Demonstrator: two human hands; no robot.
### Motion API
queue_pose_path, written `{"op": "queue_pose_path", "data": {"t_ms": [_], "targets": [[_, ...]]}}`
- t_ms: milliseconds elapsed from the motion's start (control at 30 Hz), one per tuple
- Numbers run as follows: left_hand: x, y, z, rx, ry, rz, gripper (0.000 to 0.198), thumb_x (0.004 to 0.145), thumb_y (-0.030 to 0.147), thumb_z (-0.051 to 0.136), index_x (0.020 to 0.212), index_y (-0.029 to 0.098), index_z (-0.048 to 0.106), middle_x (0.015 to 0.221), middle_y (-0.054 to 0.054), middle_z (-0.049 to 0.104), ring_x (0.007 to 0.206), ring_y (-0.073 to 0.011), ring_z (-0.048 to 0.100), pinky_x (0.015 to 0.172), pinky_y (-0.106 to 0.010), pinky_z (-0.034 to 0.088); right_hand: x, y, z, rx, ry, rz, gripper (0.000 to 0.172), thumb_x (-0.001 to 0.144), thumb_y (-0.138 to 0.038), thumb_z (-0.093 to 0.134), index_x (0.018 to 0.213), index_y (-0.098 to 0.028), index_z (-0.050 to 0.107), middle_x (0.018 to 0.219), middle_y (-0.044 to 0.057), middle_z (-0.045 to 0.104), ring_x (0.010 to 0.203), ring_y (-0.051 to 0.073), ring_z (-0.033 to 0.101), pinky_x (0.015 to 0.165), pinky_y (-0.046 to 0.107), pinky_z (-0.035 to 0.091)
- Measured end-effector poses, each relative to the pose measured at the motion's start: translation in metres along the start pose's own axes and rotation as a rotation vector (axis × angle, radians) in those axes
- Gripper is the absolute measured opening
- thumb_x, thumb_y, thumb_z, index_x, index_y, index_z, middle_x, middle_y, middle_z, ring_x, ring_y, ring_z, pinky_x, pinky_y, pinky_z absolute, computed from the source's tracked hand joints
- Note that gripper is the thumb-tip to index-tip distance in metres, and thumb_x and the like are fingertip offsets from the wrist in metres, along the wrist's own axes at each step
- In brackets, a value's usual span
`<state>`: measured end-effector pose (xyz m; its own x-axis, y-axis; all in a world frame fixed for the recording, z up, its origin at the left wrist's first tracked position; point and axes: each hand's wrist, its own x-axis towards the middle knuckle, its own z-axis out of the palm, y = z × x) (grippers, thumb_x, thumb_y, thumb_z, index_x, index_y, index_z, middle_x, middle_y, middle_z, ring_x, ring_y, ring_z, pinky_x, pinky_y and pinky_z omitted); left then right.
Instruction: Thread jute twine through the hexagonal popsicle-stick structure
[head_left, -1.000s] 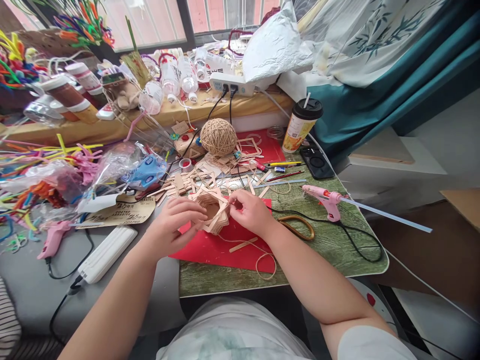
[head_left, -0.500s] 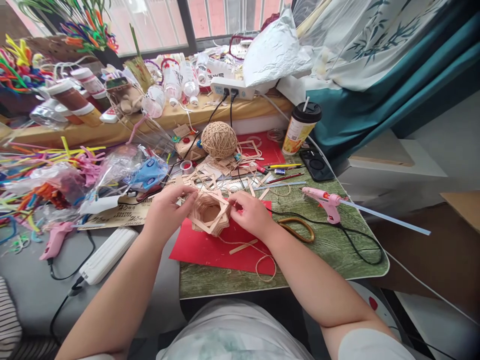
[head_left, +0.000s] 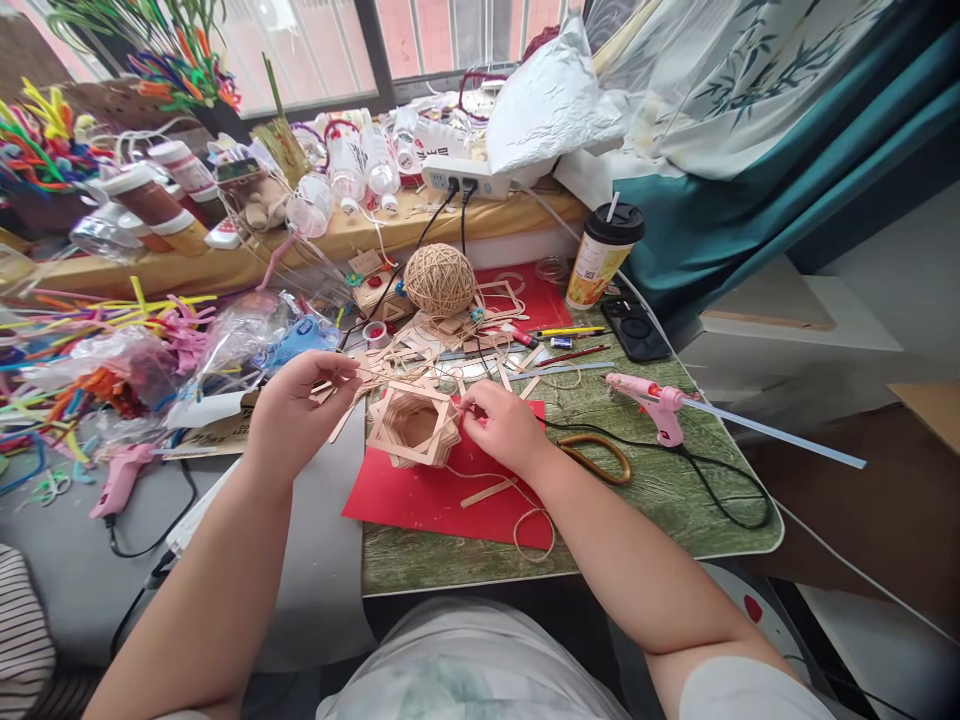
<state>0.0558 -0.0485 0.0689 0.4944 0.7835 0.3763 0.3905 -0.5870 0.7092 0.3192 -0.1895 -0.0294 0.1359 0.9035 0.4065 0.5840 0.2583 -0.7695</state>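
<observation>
A hollow, many-sided holder of stacked craft sticks [head_left: 386, 440] stands on a sheet of red paper [head_left: 405, 508]. To its left and above it, my left hand [head_left: 300, 405] is raised with thumb and fingertips pinched on a thin strand of twine [head_left: 390, 376]. My right hand [head_left: 501, 425] is closed at the holder's right side, pinching the twine by its rim. A loose length of twine loops over the paper's right part, close to a single craft stick [head_left: 489, 493]. A big ball of twine [head_left: 439, 278] sits behind the holder.
A pink glue gun [head_left: 660, 405] with a long glue stick and brass-handled scissors [head_left: 596, 458] lie to the right. Further back are a drink cup [head_left: 604, 258] and a phone [head_left: 636, 330]. Pipe cleaners and plastic bags [head_left: 247, 335] crowd the left; a second glue gun [head_left: 120, 478] lies there.
My left hand has moved left, away from the holder, drawing the strand out. My right hand stays by the holder's right side, and the holder's top shows more fully.
</observation>
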Motion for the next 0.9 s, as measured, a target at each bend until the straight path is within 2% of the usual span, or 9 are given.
{"op": "queue_pose_path", "data": {"t_ms": [133, 200, 267, 367, 433, 567, 700, 800, 900], "targets": [[-0.002, 0.009, 0.001, 0.086, 0.022, 0.146, 0.008, 0.097, 0.026, 0.074, 0.105, 0.024, 0.075, 0.101, -0.003, 0.073, 0.090, -0.0174, 0.067, 0.086, -0.034, 0.055, 0.001, 0.001, 0.001, 0.011, -0.001, 0.008, 0.020, 0.089, -0.005, 0.059, 0.092, -0.024, 0.062, 0.096, 0.003, 0.065, 0.084, 0.019, 0.061, 0.077, 0.031, 0.046], [-0.002, 0.012, 0.003, 0.112, 0.047, 0.156, 0.008, 0.098, 0.027, 0.073, 0.105, 0.025, 0.075, 0.101, -0.002, 0.073, 0.090, -0.0168, 0.066, 0.086, -0.033, 0.054, 0.001, 0.002, 0.001, 0.011, -0.005, 0.012, 0.020, 0.088, -0.005, 0.059, 0.092, -0.024, 0.062, 0.095, 0.003, 0.064, 0.084, 0.019, 0.060, 0.078, 0.032, 0.046], [0.000, 0.011, 0.004, 0.131, 0.063, 0.097, 0.012, 0.098, 0.032, 0.073, 0.107, 0.025, 0.076, 0.101, -0.002, 0.073, 0.088, -0.0167, 0.065, 0.084, -0.032, 0.054, 0.001, 0.002, 0.001, 0.011, -0.011, 0.016, 0.020, 0.088, -0.005, 0.060, 0.091, -0.024, 0.061, 0.094, 0.002, 0.063, 0.083, 0.019, 0.059, 0.077, 0.032, 0.045], [0.003, 0.004, 0.005, 0.169, 0.061, -0.049, 0.021, 0.098, 0.040, 0.072, 0.114, 0.026, 0.076, 0.089, -0.001, 0.069, 0.076, -0.0155, 0.059, 0.072, -0.030, 0.049, 0.000, 0.000, 0.001, 0.015, -0.021, 0.024, 0.019, 0.087, -0.006, 0.061, 0.090, -0.025, 0.060, 0.092, 0.002, 0.063, 0.081, 0.019, 0.059, 0.075, 0.032, 0.045], [0.006, -0.005, 0.005, 0.211, 0.044, -0.070, 0.023, 0.100, 0.043, 0.070, 0.113, 0.025, 0.077, 0.085, -0.001, 0.066, 0.071, -0.0150, 0.055, 0.067, -0.030, 0.045, -0.001, -0.001, 0.001, 0.014, -0.026, 0.030, 0.019, 0.087, -0.006, 0.061, 0.090, -0.025, 0.060, 0.091, 0.002, 0.062, 0.080, 0.019, 0.059, 0.074, 0.031, 0.044], [0.011, -0.030, 0.005, 0.276, -0.040, -0.002, 0.026, 0.102, 0.042, 0.064, 0.108, 0.024, 0.082, 0.098, -0.004, 0.071, 0.076, -0.0157, 0.059, 0.073, -0.032, 0.046, -0.001, -0.001, 0.002, 0.014, -0.039, 0.033, 0.021, 0.085, -0.004, 0.059, 0.088, -0.025, 0.057, 0.090, 0.001, 0.061, 0.078, 0.019, 0.057, 0.071, 0.031, 0.041], [0.009, -0.053, 0.009, 0.260, -0.071, -0.081, 0.026, 0.100, 0.043, 0.065, 0.108, 0.023, 0.080, 0.103, -0.005, 0.075, 0.083, -0.0174, 0.062, 0.078, -0.032, 0.048, 0.000, -0.002, 0.002, 0.024, -0.052, 0.022, 0.020, 0.086, -0.005, 0.059, 0.086, -0.025, 0.055, 0.090, 0.001, 0.060, 0.079, 0.019, 0.058, 0.072, 0.031, 0.043], [0.003, -0.055, 0.011, 0.194, -0.085, -0.134, 0.027, 0.100, 0.045, 0.066, 0.110, 0.023, 0.079, 0.108, -0.005, 0.078, 0.089, -0.0183, 0.066, 0.084, -0.032, 0.050, -0.001, -0.002, 0.002, 0.032, -0.052, 0.020, 0.017, 0.088, -0.007, 0.059, 0.090, -0.024, 0.058, 0.094, 0.002, 0.062, 0.081, 0.019, 0.059, 0.074, 0.032, 0.045], [-0.002, -0.047, 0.011, 0.162, -0.048, -0.152, 0.027, 0.100, 0.045, 0.067, 0.108, 0.022, 0.078, 0.106, -0.004, 0.079, 0.088, -0.0183, 0.067, 0.084, -0.032, 0.051, -0.001, -0.002, 0.002, 0.052, -0.033, 0.015, 0.012, 0.094, -0.013, 0.061, 0.094, -0.024, 0.062, 0.096, 0.003, 0.065, 0.082, 0.019, 0.061, 0.077, 0.033, 0.048]]}}
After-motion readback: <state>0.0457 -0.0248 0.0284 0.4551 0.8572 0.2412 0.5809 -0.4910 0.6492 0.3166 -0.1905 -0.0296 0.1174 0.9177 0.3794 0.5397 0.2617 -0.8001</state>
